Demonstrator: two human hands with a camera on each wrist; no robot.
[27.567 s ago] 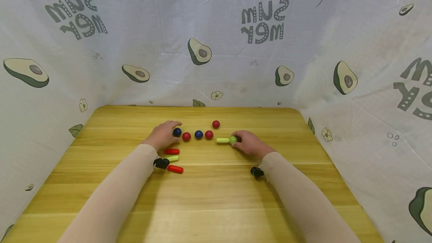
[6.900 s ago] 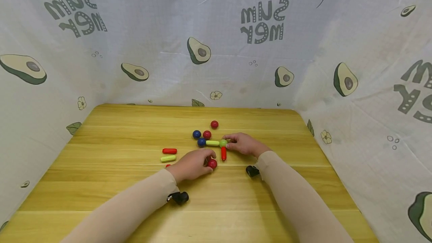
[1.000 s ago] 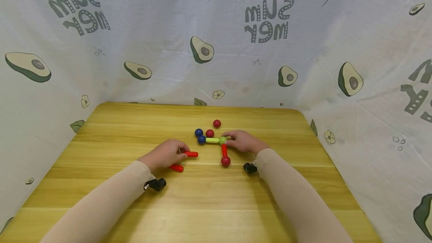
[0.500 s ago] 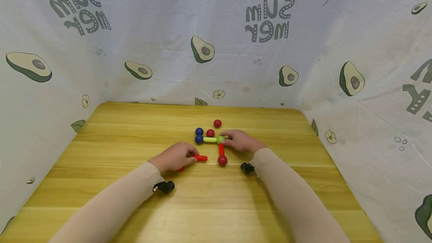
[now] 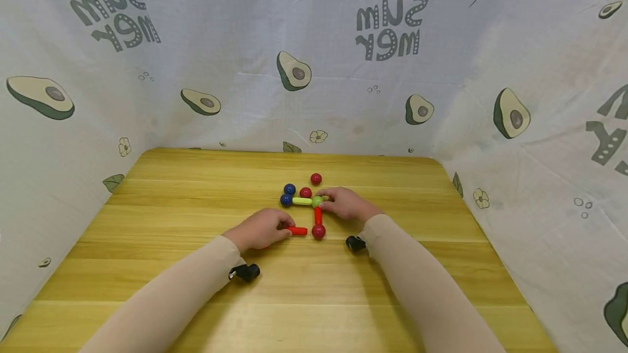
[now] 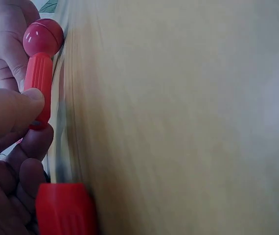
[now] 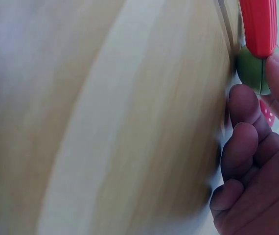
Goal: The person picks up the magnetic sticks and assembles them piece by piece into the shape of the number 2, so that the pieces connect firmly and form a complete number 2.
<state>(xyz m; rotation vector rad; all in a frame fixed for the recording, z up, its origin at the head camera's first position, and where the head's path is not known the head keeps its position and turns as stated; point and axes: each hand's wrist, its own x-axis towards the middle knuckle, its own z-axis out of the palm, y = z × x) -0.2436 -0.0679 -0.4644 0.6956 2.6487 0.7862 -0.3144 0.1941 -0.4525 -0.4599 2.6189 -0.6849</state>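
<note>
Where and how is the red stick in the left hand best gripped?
Probably near its left end, in a pinch from the left: this red stick is slim and points sideways, its right end facing the nearest red ball, so that end is better kept free. The left hand grips it that way.

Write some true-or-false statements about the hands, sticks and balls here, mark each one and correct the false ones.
1. The left hand pinches a red stick. True.
2. The yellow stick lies between the green ball and a blue ball. True.
3. The right hand holds the blue ball. False: it holds the green ball.
4. A second red stick runs from the green ball to a red ball. True.
5. Four blue balls show. False: two do.
</note>
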